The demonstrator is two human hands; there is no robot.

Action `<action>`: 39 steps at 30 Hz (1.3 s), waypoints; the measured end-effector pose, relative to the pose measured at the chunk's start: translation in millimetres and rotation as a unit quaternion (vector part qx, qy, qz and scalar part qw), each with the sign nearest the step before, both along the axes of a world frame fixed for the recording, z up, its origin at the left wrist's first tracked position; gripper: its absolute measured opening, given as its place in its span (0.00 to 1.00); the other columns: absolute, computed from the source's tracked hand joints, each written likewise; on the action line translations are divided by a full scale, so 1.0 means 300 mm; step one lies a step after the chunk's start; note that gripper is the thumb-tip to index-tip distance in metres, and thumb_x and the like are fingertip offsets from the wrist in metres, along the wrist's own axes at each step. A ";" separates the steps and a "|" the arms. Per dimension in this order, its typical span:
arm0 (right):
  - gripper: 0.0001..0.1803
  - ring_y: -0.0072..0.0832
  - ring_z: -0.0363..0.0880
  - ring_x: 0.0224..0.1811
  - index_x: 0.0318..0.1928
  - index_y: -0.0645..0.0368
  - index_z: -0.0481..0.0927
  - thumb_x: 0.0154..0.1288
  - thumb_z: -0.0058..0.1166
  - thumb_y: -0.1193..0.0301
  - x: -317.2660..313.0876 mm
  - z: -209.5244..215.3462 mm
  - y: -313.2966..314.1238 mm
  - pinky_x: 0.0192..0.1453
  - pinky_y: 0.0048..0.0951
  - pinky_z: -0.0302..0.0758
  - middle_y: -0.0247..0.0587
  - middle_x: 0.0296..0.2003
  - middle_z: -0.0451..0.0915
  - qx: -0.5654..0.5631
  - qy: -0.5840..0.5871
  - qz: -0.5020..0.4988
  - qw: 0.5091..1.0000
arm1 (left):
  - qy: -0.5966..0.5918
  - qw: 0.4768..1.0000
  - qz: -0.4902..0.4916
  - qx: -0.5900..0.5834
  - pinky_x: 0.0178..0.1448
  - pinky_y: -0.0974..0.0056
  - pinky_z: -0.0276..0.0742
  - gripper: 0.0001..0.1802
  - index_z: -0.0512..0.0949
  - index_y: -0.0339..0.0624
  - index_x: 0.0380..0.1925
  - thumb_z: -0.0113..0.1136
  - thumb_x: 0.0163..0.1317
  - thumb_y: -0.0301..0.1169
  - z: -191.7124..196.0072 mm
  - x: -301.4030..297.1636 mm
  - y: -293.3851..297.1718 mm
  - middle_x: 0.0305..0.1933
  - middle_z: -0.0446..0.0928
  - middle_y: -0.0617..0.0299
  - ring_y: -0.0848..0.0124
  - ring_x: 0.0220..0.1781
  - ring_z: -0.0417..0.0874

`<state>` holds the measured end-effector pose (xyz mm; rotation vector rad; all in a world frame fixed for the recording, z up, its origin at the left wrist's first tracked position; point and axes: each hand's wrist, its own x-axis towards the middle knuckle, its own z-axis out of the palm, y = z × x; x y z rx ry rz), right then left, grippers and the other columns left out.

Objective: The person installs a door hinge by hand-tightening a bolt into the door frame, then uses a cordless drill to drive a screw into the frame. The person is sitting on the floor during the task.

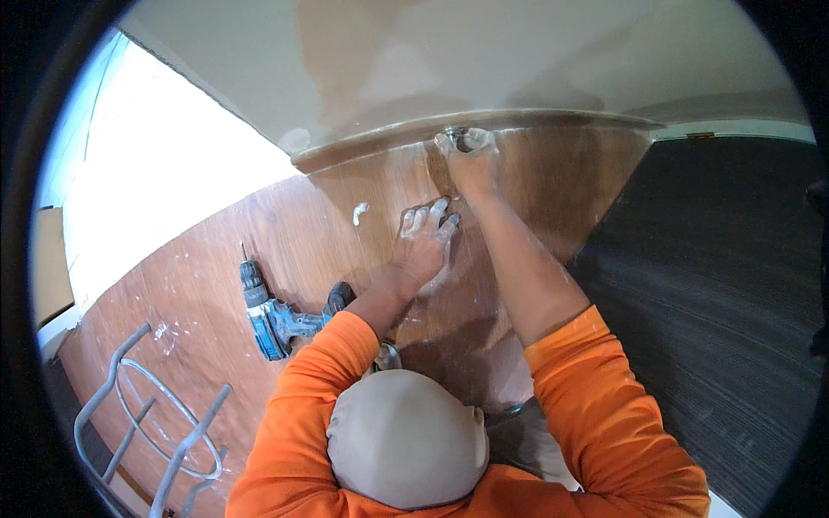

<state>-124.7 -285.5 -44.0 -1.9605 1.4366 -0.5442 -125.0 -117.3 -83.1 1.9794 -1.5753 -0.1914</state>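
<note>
My right hand reaches forward to the seam where the brown wooden floor meets the pale wall. Its fingers are closed around a small shiny metal object held against the curved brown baseboard strip. My left hand rests flat on the floor just behind it, fingers spread and dusted white, holding nothing. Both arms wear orange sleeves. A beige cap fills the lower middle of the view.
A blue cordless drill lies on the floor left of my left arm. A white blob of filler sits near the baseboard. A grey metal frame stands lower left. Dark carpet covers the right side.
</note>
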 end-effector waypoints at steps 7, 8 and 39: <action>0.23 0.32 0.83 0.39 0.41 0.63 0.76 0.50 0.76 0.68 0.067 -0.093 -0.036 0.44 0.35 0.79 0.44 0.35 0.84 0.065 -0.149 -0.022 0.987 | 0.012 0.999 -0.019 0.037 0.70 0.47 0.61 0.21 0.79 0.43 0.54 0.54 0.59 0.28 0.025 0.017 0.002 0.64 0.69 0.50 0.51 0.64 0.70; 0.23 0.32 0.83 0.39 0.42 0.63 0.76 0.50 0.76 0.69 0.061 -0.103 -0.037 0.44 0.35 0.80 0.44 0.34 0.84 0.075 -0.138 -0.036 0.987 | 0.019 0.999 -0.018 0.038 0.70 0.48 0.61 0.21 0.79 0.43 0.54 0.54 0.59 0.28 0.028 0.017 0.002 0.64 0.69 0.50 0.51 0.64 0.70; 0.28 0.49 0.72 0.62 0.61 0.54 0.77 0.58 0.63 0.72 -0.526 0.055 0.456 0.67 0.42 0.70 0.51 0.58 0.74 0.018 0.118 0.165 0.979 | 0.092 0.990 0.091 0.061 0.69 0.51 0.68 0.22 0.80 0.44 0.54 0.66 0.60 0.38 0.125 0.176 0.188 0.61 0.75 0.49 0.48 0.63 0.73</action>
